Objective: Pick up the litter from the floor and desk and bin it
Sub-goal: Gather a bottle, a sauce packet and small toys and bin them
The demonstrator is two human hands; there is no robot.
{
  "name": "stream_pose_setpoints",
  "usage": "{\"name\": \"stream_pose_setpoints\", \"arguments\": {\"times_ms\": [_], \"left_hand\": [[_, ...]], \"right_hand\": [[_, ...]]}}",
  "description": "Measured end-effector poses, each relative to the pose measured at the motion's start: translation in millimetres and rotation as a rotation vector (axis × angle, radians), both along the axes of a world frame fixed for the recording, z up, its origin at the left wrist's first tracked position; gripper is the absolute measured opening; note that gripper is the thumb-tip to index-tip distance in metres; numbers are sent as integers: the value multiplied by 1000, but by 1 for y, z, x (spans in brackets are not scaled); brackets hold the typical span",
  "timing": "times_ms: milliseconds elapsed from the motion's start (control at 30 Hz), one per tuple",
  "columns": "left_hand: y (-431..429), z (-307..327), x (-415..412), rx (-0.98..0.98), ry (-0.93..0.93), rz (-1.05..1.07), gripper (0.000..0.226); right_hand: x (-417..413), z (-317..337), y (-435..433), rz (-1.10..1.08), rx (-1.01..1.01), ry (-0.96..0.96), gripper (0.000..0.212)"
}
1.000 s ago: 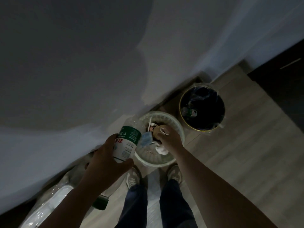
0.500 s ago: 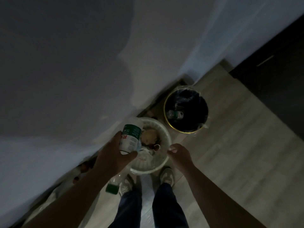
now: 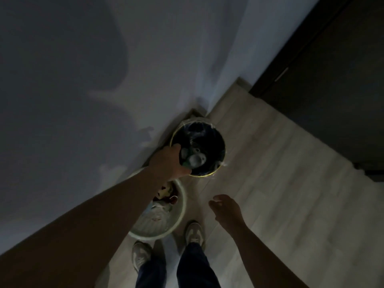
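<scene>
My left hand (image 3: 169, 162) reaches over the near left rim of a dark round bin (image 3: 219, 163) with a gold rim and a plastic liner. It grips a clear plastic bottle (image 3: 193, 160) with a green and white label, blurred, pointing into the bin's mouth. My right hand (image 3: 225, 208) hangs over the floor to the right of a pale round bin (image 3: 180, 213), fingers loosely apart and holding nothing. The pale bin stands by my feet and holds crumpled paper and other scraps (image 3: 164, 197).
A white wall (image 3: 104, 80) runs along the left, with both bins against its base. Light wood floor (image 3: 280, 183) spreads to the right. A dark door or cabinet (image 3: 332, 90) stands at the upper right. My shoes (image 3: 194, 233) are at the bottom centre.
My left hand has carried the bottle from above the pale bin up to the dark bin's mouth. My right hand has left the pale bin, empty, and dropped to the right.
</scene>
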State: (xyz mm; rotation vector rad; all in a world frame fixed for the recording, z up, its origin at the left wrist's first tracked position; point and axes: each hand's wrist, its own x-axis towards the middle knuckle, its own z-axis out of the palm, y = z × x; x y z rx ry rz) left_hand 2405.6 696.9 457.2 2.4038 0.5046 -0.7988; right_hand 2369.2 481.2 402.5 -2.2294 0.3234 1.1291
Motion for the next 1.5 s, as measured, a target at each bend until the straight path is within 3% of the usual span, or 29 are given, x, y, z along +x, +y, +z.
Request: {"name": "stream_pose_setpoints", "arguments": {"times_ms": [300, 433, 633, 767, 900, 1167, 1333, 1500], "left_hand": [[1, 66, -45, 150, 157, -276, 60], [9, 120, -73, 198, 140, -241, 64], [13, 199, -125, 255, 93, -116, 66], [14, 240, -178, 277, 79, 2, 61], [19, 272, -245, 285, 42, 158, 54], [-15, 310, -427, 318, 43, 553, 60], [-78, 333, -559, 361, -26, 847, 53], [-164, 366, -708, 424, -31, 1070, 58]], "right_hand": [[16, 64, 0, 161, 25, -67, 34], [20, 114, 5, 275, 49, -120, 33], [16, 205, 21, 730, 10, -227, 43], [0, 259, 44, 1083, 7, -349, 29], [-26, 302, 76, 1330, 44, -430, 33], [-148, 361, 138, 1768, 172, -545, 19], [-276, 399, 136, 1900, 321, -585, 40], [-427, 438, 105, 2130, 489, -622, 40]]}}
